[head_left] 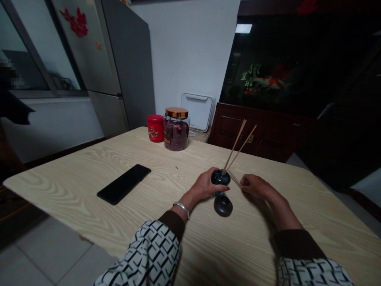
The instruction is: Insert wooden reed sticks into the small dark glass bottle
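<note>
My left hand (206, 184) is wrapped round a small dark round pot (220, 177) that stands on the pale wooden table (89, 190). Two thin wooden sticks (238, 147) rise slanting up and to the right out of the pot's mouth. My right hand (256, 186) is closed in a pinch on more thin sticks (234, 178) lying low beside the pot. The pot's dark round lid (223, 205) lies on the table just in front of it.
A black phone (124, 184) lies flat to the left. At the table's far edge stand a glass jar with a copper lid (176, 129) and a red tin (155, 128). Behind are a grey fridge (119, 67), a white box (197, 111) and a dark wooden cabinet (262, 131).
</note>
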Tool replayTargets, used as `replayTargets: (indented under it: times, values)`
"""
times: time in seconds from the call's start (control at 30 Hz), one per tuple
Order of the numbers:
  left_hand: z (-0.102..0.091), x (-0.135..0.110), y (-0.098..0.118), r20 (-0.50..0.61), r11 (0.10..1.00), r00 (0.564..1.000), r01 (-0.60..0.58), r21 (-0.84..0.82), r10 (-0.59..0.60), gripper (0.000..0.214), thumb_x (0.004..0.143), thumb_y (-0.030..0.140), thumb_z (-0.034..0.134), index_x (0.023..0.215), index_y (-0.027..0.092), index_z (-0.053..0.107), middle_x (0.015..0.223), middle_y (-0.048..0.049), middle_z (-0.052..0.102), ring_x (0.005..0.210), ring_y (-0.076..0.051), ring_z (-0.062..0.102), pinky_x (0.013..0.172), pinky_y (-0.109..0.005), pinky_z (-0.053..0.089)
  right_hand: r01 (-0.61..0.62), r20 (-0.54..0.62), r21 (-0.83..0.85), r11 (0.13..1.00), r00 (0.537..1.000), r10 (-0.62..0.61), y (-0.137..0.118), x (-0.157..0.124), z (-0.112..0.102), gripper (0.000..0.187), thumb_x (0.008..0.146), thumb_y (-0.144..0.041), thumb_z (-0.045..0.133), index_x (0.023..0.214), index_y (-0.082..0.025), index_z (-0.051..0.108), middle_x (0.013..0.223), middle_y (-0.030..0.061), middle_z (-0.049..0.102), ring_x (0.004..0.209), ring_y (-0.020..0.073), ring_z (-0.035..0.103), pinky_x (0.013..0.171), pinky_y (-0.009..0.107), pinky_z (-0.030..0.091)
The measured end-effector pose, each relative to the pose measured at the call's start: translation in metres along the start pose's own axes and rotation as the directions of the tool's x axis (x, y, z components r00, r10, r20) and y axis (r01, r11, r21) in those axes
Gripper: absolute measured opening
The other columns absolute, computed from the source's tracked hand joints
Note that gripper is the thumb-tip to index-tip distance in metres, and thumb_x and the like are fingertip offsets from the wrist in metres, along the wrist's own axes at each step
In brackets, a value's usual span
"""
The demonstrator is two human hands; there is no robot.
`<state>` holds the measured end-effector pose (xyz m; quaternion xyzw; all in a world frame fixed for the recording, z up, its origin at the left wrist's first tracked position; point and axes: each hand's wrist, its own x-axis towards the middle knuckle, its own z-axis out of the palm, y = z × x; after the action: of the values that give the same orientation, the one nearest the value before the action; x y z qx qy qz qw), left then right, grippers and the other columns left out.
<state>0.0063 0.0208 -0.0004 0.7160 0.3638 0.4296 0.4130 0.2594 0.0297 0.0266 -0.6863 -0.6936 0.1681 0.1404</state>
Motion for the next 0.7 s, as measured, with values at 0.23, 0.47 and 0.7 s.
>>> replayTargets:
  times: [0.23,0.47,0.7]
  values:
    - [0.000,0.000,0.000,0.001,1.000,1.000,0.011,-0.013,-0.011,0.068,0.063,0.044,0.086,0.121,0.019,0.061,0.107,-0.0067,0.069,0.097,-0.022,0.064,0.088,-0.032,0.049,0.157,-0.249,0.416,0.896,0.967,-0.054,-0.015,-0.015,-0.051,0.022,0.073,-0.038,0.068,0.086,-0.021,0.068,0.074,0.0026,0.066,0.067,0.0171,0.060,0.056,0.028,0.046]
    - [-0.001,0.000,-0.001,0.000,1.000,1.000,0.004,0.005,-0.004,0.069,0.063,0.045,0.086,0.121,0.018,0.061,0.107,-0.0069,0.069,0.098,-0.023,0.063,0.086,-0.031,0.049,0.516,-0.623,0.773,0.369,0.728,0.286,-0.074,-0.041,-0.077,0.028,0.060,-0.029,0.083,0.082,-0.020,0.069,0.077,-0.0007,0.066,0.067,0.0112,0.064,0.048,0.017,0.046]
    - [0.001,0.000,-0.001,-0.002,1.000,1.000,0.015,-0.018,-0.015,0.068,0.063,0.045,0.086,0.120,0.019,0.061,0.106,-0.0064,0.069,0.097,-0.023,0.063,0.085,-0.031,0.050,0.591,-0.732,0.639,0.492,0.665,0.151,-0.094,-0.035,-0.053,0.022,0.070,-0.031,0.079,0.085,-0.020,0.066,0.079,-0.0008,0.067,0.067,0.0124,0.065,0.051,0.021,0.051]
